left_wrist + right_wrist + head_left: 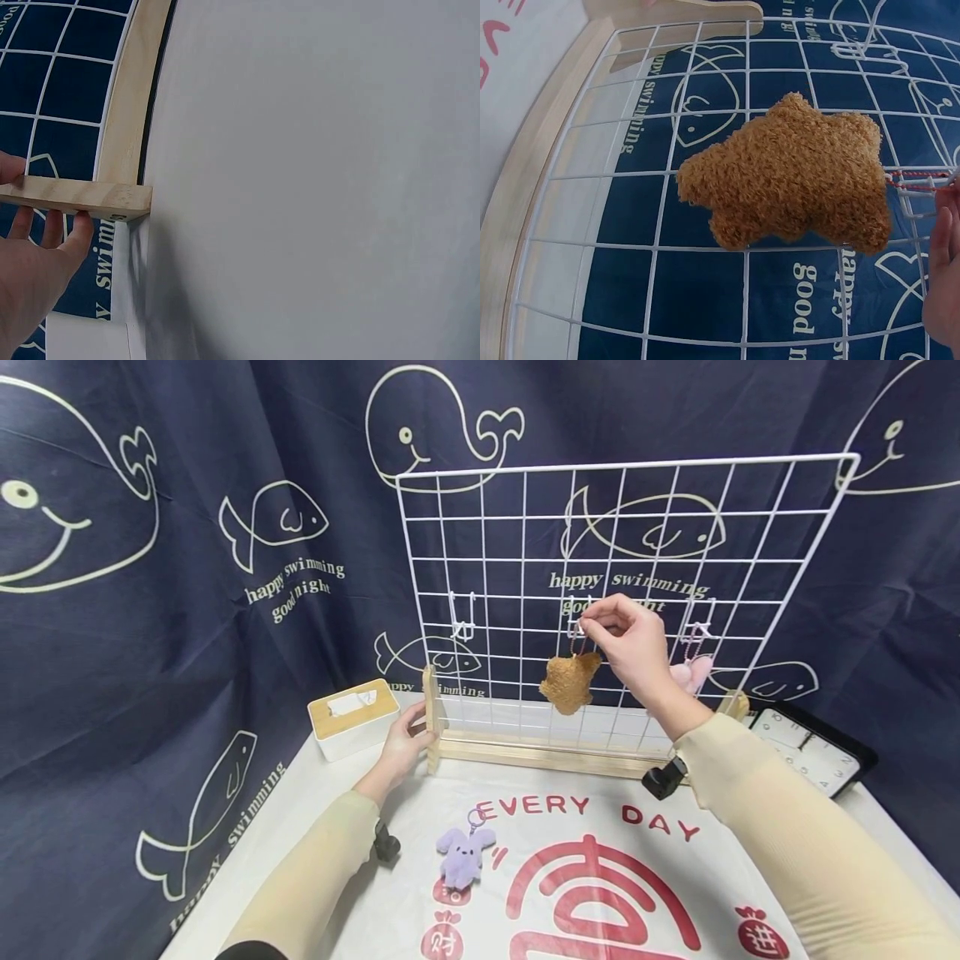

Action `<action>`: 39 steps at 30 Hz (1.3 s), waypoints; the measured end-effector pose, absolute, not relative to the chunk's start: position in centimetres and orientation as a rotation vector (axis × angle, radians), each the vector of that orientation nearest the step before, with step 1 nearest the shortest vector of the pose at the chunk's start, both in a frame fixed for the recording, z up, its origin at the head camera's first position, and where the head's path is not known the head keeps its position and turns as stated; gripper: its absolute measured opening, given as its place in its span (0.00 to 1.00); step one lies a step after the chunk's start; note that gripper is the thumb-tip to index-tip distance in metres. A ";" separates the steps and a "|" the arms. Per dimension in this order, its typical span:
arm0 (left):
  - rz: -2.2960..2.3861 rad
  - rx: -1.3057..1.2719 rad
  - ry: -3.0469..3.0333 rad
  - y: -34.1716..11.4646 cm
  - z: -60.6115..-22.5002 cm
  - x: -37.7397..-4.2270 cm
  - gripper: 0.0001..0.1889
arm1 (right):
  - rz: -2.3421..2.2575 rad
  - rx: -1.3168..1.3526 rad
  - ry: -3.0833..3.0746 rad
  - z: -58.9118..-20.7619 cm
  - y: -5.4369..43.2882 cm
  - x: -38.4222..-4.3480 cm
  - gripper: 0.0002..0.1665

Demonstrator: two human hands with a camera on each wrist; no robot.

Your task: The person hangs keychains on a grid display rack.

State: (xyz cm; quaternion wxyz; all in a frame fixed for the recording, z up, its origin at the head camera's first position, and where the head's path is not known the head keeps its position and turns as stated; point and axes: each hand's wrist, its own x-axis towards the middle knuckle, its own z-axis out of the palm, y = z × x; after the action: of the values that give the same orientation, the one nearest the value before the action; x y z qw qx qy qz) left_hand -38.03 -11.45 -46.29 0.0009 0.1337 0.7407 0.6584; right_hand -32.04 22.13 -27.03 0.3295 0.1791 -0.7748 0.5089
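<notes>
Brown plush (568,685), one: hanging before the wire grid (524,517), centre; chain (919,174) pinched by right hand (630,639); seating on middle hook (572,612) unclear, chain best kept untwisted. Left hand (403,747): gripping the grid's left wooden foot (431,697), best held steady.

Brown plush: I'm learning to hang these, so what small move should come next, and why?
Probably settle the cord over the middle hook: the right grip pinches the cord beside that hook, the plush dangles below, and the left grip holds the stand. Whether it's hooked already is unclear.
</notes>
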 end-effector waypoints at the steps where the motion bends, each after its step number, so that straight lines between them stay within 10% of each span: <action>1: 2.056 0.412 2.331 -11.4 -46.0 -37.7 0.36 | 1.317 0.456 -2.031 -27.3 22.3 -32.4 0.07; 39: 2.115 0.380 2.319 -11.5 -48.5 -39.8 0.42 | 1.621 0.800 -2.170 -34.8 17.1 -29.7 0.09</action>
State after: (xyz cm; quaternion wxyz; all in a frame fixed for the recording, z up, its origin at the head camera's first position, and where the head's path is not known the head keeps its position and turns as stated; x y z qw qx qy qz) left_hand -39.81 -11.47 -48.46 -0.0097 0.1202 0.7335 0.6689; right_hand -29.65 17.06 -34.76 0.1579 0.2797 -0.7588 0.5666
